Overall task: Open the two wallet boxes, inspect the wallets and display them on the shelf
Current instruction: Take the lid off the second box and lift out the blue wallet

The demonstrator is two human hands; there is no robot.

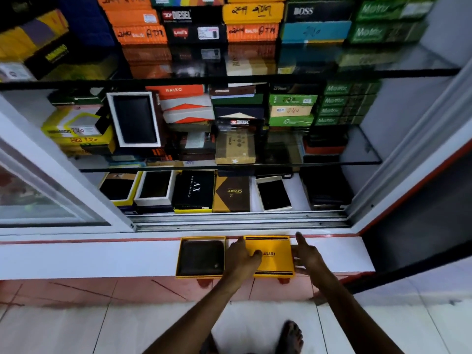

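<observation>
I stand at the open display cabinet with two yellow wallet boxes on the white surface [102, 259] in front of its sliding track. The open box [200, 256] sits to the left, lid off, with a dark wallet [200, 258] lying flat inside it. Just beside it on the right is the closed box [272, 255], its yellow lid printed with black stripes and a brand name, and both my hands are on that one. My left hand [242, 256] rests on the box's left edge with the thumb laid over the lid near the lettering, fingers curled down the side; it is closing around the lid rather than clenched. My right hand [305, 256] is open at the right edge, thumb raised clear and fingers touching the side wall. I judge this to be the step of lifting the second lid. The box looks like thin, stiff card, light and easily dented, with a smooth printed face that could slide under my fingertips, so I would pinch the lid by its two short side walls and draw it straight up while the tray stays down. If the lid fits tightly, the tray may rise with it, and both boxes sit close to the front lip of the surface, so a jerk could tip either off. Behind, the bottom shelf [297, 190] holds other opened boxes and a bare patch of white floor where these might go.
</observation>
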